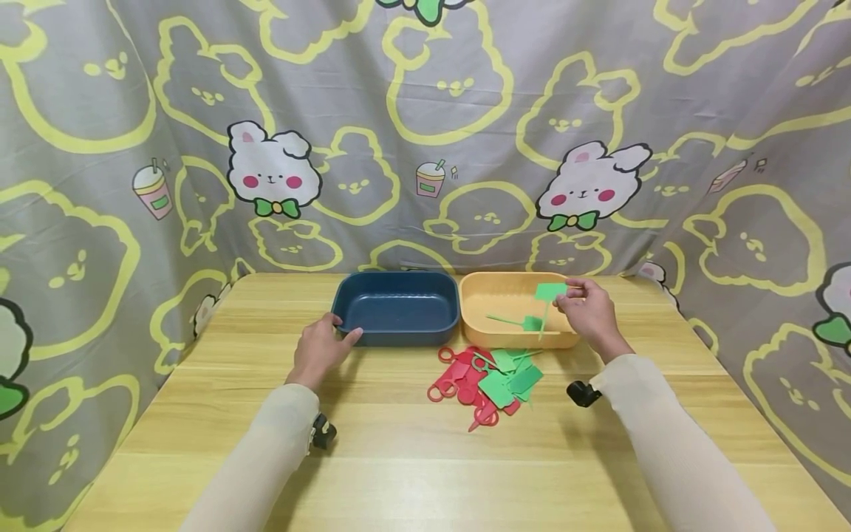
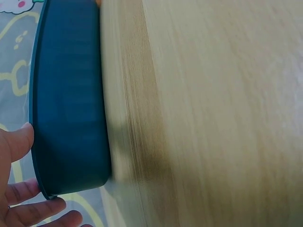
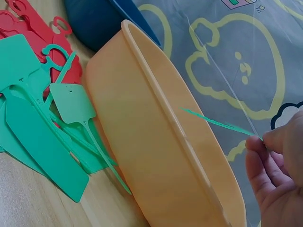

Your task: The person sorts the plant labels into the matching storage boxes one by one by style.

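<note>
Our right grip (image 1: 592, 314) pinches one green paddle (image 1: 549, 291) over the orange bin (image 1: 488, 339). Our left grip (image 1: 320, 350), fingers spread, touches the blue bin (image 1: 405, 338) beside it.

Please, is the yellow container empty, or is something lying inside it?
Not empty. In the head view, one green piece lies inside the yellow container; the right grip pinches another green piece.

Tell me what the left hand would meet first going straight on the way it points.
The dark blue bin, most likely at once: the left hand sits right at its near left corner, seemingly touching it.
</note>
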`<state>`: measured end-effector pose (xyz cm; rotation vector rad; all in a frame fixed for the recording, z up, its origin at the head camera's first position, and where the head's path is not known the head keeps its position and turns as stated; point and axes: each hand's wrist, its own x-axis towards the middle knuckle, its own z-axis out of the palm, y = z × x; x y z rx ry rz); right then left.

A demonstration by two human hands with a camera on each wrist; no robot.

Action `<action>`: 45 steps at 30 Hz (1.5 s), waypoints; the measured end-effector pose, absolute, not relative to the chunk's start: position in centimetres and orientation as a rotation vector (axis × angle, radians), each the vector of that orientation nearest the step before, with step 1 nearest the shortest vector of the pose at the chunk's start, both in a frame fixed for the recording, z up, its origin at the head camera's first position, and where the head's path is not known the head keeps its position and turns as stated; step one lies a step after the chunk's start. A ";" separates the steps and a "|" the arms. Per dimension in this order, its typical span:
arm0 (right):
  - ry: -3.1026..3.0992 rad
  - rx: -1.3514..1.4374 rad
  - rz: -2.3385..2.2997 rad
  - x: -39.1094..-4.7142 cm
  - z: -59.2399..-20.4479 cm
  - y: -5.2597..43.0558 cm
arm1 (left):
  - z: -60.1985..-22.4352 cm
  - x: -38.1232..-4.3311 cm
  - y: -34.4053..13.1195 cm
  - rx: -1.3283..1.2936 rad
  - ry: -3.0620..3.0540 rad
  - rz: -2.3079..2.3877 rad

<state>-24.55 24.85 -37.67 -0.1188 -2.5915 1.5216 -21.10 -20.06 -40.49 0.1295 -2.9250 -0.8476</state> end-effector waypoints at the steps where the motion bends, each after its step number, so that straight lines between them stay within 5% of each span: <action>1: -2.594 -0.126 1.517 -24.6 -37.7 24.8 | -40.5 -21.1 -20.1 0.128 -2.924 -0.848; 26: -2.540 -0.238 1.517 -24.8 -38.1 24.6 | -40.3 -21.0 -19.8 0.129 -2.926 -0.845; 45: -2.713 0.381 1.247 -22.0 -40.2 23.5 | -40.4 -21.2 -20.1 0.116 -2.934 -0.845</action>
